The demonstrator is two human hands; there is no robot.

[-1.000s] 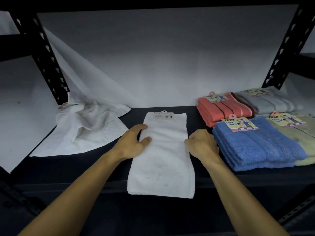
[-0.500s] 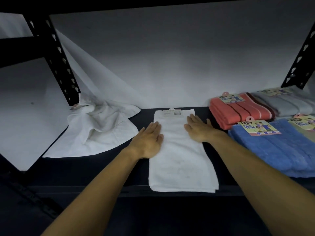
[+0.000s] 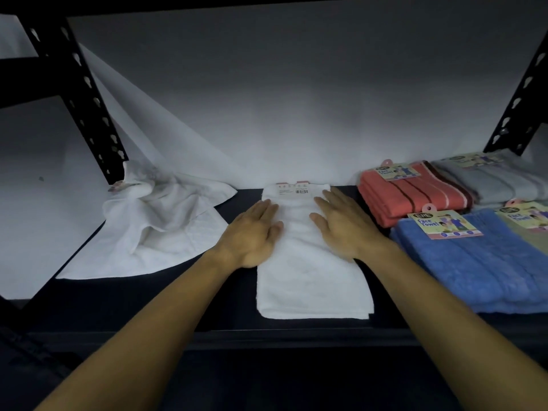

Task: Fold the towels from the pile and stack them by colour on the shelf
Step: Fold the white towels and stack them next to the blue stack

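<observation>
A white towel (image 3: 311,280), folded into a long strip with a paper tag at its far end, lies on the dark shelf (image 3: 178,295) in the middle. My left hand (image 3: 252,235) rests flat on its left edge, fingers spread. My right hand (image 3: 341,223) presses flat on its right side, palm down. A crumpled white towel (image 3: 157,229) lies loose to the left. Folded stacks sit at the right: coral (image 3: 412,194), grey (image 3: 498,179), blue (image 3: 480,262) and a pale green one (image 3: 530,232) at the frame edge.
Black perforated uprights stand at the back left (image 3: 86,105) and back right (image 3: 519,99). A white backdrop sheet hangs behind the shelf. The shelf's front rail (image 3: 296,336) runs below the towel's near end.
One second ago my right hand was a fist at the towel's right edge and my left gripped its left edge. Both hands have opened flat and slid toward the far end of the towel.
</observation>
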